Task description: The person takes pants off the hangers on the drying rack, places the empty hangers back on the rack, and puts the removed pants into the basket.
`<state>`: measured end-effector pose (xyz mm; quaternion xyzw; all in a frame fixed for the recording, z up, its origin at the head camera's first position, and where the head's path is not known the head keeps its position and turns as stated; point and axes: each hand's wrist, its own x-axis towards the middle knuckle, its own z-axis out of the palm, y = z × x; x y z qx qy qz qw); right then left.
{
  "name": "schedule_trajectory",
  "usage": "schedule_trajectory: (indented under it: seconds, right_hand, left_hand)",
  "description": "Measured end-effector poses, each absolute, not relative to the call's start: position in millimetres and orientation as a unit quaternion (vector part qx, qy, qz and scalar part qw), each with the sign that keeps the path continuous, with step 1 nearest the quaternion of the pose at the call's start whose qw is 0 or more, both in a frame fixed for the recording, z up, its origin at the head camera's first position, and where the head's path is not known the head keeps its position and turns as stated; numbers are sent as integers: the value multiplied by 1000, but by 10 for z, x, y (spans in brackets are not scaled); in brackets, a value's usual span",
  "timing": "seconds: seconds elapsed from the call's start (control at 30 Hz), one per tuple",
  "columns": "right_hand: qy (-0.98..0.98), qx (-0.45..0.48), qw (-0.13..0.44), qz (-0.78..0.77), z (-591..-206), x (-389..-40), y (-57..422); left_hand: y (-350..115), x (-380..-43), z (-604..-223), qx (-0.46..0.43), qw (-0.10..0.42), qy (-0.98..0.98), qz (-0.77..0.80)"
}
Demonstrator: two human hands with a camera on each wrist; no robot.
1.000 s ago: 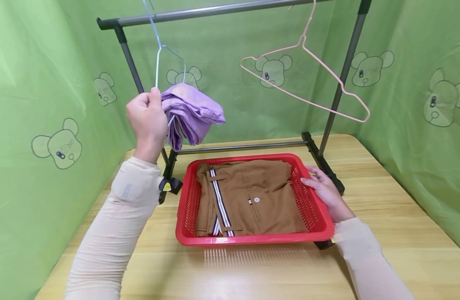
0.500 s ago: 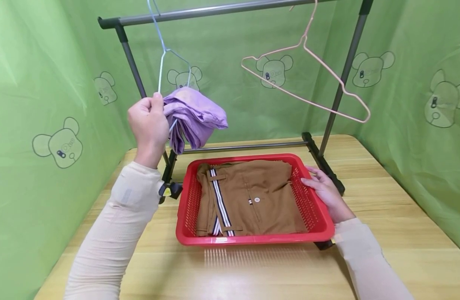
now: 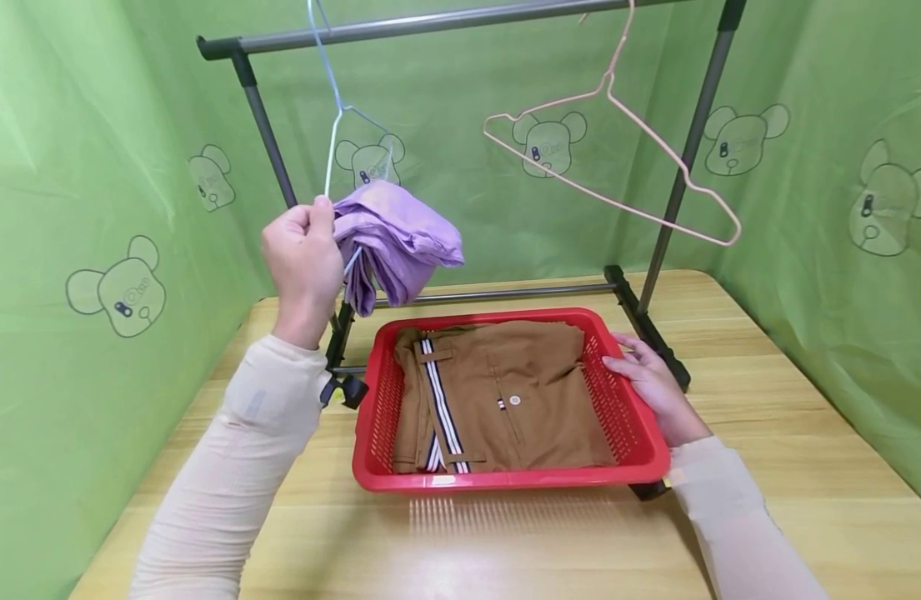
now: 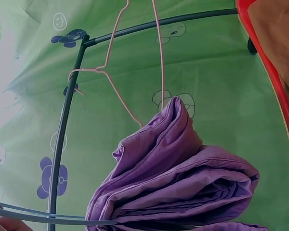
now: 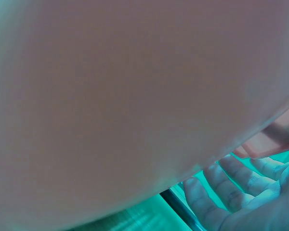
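Note:
My left hand (image 3: pixel 304 262) pinches one side of a light blue wire hanger (image 3: pixel 331 154), whose hook end reaches up to the rack's top bar. A folded purple garment (image 3: pixel 403 221) hangs over the hanger right beside my fingers. Its thick layered folds show in the left wrist view, with the blue wire running into them. My right hand (image 3: pixel 653 387) holds the right rim of a red plastic basket (image 3: pixel 505 479), thumb over the edge and fingers outside. Folded brown trousers (image 3: pixel 538 367) with a striped waistband lie in the basket. In the right wrist view the basket hides most of the scene.
A metal clothes rack (image 3: pixel 460 18) stands on the wooden table (image 3: pixel 738 350), its feet beside and behind the basket. A bare pink hanger (image 3: pixel 618 200) hangs from its bar at the right. Green cloth walls (image 3: pixel 813 192) with mouse drawings enclose the table.
My left hand has moved a little right and down, taking the blue hanger and purple garment along. The basket and my right hand stay in place.

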<state>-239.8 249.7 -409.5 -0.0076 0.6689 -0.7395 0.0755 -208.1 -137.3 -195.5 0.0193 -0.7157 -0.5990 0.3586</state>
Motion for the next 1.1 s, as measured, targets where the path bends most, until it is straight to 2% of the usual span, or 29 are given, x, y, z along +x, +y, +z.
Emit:
schedule_trajectory:
  seconds: [0.5,1.1]
  right_hand:
    - [675,-11,67,-735,-4091,-2387,2494]
    - [669,-7,70,-740,-4086,-2384,2487]
  left_hand:
    - [-1328,-2051,-2034,14,342,-719,-605]
    - [-1320,-2132,-2206,3,363,-715,-597]
